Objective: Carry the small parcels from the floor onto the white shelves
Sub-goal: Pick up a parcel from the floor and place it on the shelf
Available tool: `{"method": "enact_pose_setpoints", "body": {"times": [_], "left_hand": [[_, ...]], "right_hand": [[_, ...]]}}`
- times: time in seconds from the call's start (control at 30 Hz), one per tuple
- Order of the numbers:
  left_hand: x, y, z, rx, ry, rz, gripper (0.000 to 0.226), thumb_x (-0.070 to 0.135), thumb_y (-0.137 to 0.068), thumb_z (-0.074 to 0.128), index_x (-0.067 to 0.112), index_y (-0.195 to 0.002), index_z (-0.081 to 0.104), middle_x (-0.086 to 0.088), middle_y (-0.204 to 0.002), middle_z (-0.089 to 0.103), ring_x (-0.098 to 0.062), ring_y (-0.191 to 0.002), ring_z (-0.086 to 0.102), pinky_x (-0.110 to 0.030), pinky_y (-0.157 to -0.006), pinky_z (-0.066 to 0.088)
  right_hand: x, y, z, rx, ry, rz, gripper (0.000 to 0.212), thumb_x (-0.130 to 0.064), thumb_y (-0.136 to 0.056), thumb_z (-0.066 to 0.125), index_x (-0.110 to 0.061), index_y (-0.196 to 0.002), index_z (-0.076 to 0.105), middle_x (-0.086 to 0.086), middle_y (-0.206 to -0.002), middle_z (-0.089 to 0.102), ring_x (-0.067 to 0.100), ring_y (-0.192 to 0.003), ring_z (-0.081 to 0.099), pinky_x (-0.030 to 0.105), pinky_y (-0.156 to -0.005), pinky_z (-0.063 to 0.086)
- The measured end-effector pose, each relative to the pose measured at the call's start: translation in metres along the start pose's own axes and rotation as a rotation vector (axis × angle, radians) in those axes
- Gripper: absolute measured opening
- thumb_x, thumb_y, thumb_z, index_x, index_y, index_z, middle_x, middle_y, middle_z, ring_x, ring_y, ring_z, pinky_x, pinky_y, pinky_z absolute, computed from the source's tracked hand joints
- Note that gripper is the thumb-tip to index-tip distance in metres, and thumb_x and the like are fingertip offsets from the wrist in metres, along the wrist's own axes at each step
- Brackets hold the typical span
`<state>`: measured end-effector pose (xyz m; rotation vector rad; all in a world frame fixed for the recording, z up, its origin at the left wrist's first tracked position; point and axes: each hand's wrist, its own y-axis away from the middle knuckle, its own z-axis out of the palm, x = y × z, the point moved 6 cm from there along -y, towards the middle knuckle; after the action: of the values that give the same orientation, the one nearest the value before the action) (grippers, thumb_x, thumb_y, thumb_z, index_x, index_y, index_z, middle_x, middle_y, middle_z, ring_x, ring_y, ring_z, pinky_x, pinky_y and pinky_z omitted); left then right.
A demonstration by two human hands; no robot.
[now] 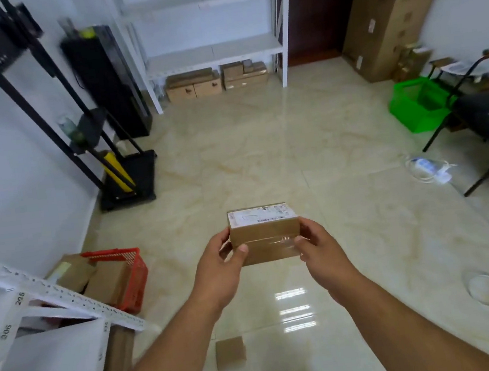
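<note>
A small brown cardboard parcel (pixel 264 233) with a white label on top and clear tape is held in front of me, above the tiled floor. My left hand (pixel 219 268) grips its left end and my right hand (pixel 322 252) grips its right end. A white shelf unit (pixel 214 51) stands against the far wall, with several brown parcels (pixel 215 81) stacked under its lowest board. Another white shelf (pixel 50 294) with number labels is close at my left. One more small parcel (pixel 230 352) lies on the floor near my feet.
A red basket (pixel 130 270) holding cardboard boxes sits by the near shelf. A black stand on a wheeled base (pixel 131 180) lines the left wall. At right are a green basket (pixel 415 105), a black chair (pixel 488 121), a power strip with cable (pixel 429 167) and tall cartons (pixel 394 12).
</note>
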<state>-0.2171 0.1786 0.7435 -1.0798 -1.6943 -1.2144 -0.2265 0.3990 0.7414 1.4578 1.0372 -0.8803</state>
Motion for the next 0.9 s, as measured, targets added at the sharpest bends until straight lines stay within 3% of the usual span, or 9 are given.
{"method": "enact_pose_setpoints", "body": {"times": [0.17,0.23,0.3,0.4,0.53,0.6,0.67,0.8,0.9], "left_hand": [[0.026,-0.019,0.034,0.013,0.057,-0.017,0.046,0.007,-0.096,0.072,0.035,-0.129,0.057,0.009,-0.140,0.067,-0.010,-0.135,0.060,-0.044,-0.117,0.048],[0.035,-0.031,0.041,0.018,0.112,-0.013,0.040,0.014,-0.096,0.072,0.036,-0.126,0.058,0.009,-0.138,0.069,-0.012,-0.133,0.063,-0.047,-0.114,0.051],[0.044,-0.044,0.046,0.040,0.181,-0.010,0.029,0.023,-0.102,0.068,0.032,-0.128,0.060,0.009,-0.133,0.071,-0.012,-0.124,0.067,-0.046,-0.108,0.055],[0.055,-0.070,0.051,0.063,0.234,0.005,0.023,0.032,-0.108,0.058,0.026,-0.130,0.061,0.007,-0.131,0.071,-0.004,-0.115,0.067,-0.041,-0.102,0.058],[0.074,-0.121,0.041,0.083,0.306,-0.027,0.023,0.038,-0.110,0.052,0.024,-0.122,0.065,0.010,-0.130,0.068,0.005,-0.113,0.061,-0.045,-0.109,0.053],[0.091,-0.151,0.029,0.084,0.360,-0.067,0.019,0.040,-0.109,0.052,0.028,-0.118,0.064,0.008,-0.130,0.068,0.002,-0.115,0.060,-0.048,-0.110,0.052],[0.111,-0.180,0.026,-0.032,0.394,-0.105,0.024,0.045,-0.108,0.052,0.031,-0.123,0.065,-0.001,-0.131,0.073,-0.010,-0.118,0.064,-0.050,-0.108,0.053],[0.145,-0.226,0.033,-0.190,0.418,-0.140,0.036,0.040,-0.108,0.048,0.026,-0.133,0.070,-0.001,-0.124,0.081,-0.019,-0.116,0.072,-0.050,-0.110,0.051],[0.168,-0.266,0.036,-0.101,0.459,-0.115,0.035,0.036,-0.108,0.048,0.025,-0.134,0.070,0.002,-0.122,0.082,-0.021,-0.120,0.074,-0.049,-0.110,0.053]], "right_hand": [[-0.015,-0.027,-0.027,-0.010,-0.184,0.105,0.032,-0.021,-0.107,0.050,-0.047,-0.121,0.063,-0.008,-0.142,0.066,0.018,-0.135,0.060,0.046,-0.109,0.048],[-0.023,-0.044,-0.029,-0.006,-0.252,0.132,0.012,-0.041,-0.108,0.055,-0.045,-0.117,0.061,-0.004,-0.143,0.065,0.022,-0.136,0.060,0.052,-0.109,0.051],[-0.035,-0.066,-0.030,0.043,-0.302,0.131,0.017,-0.049,-0.104,0.061,-0.037,-0.116,0.062,-0.002,-0.135,0.068,0.021,-0.124,0.066,0.051,-0.103,0.058],[-0.056,-0.106,-0.026,0.109,-0.351,0.143,0.020,-0.033,-0.102,0.068,-0.024,-0.119,0.062,0.002,-0.119,0.073,0.017,-0.099,0.070,0.043,-0.087,0.061],[-0.089,-0.166,-0.026,0.133,-0.347,0.136,0.015,-0.025,-0.097,0.071,-0.020,-0.111,0.068,0.005,-0.113,0.074,0.020,-0.094,0.066,0.048,-0.093,0.060],[-0.111,-0.193,-0.023,0.089,-0.322,0.124,0.009,-0.024,-0.098,0.070,-0.019,-0.105,0.071,0.003,-0.101,0.071,0.020,-0.087,0.062,0.046,-0.090,0.058],[-0.134,-0.217,-0.016,0.036,-0.294,0.094,0.010,-0.024,-0.098,0.070,-0.016,-0.104,0.072,0.002,-0.093,0.070,0.019,-0.082,0.062,0.045,-0.087,0.058],[-0.173,-0.263,0.001,-0.015,-0.266,0.019,0.021,-0.032,-0.101,0.067,-0.016,-0.105,0.079,0.008,-0.103,0.082,0.021,-0.093,0.072,0.046,-0.095,0.060],[-0.194,-0.302,0.014,-0.025,-0.227,-0.054,0.041,-0.049,-0.106,0.053,-0.024,-0.131,0.075,0.002,-0.137,0.078,0.023,-0.130,0.070,0.043,-0.114,0.049]]}}
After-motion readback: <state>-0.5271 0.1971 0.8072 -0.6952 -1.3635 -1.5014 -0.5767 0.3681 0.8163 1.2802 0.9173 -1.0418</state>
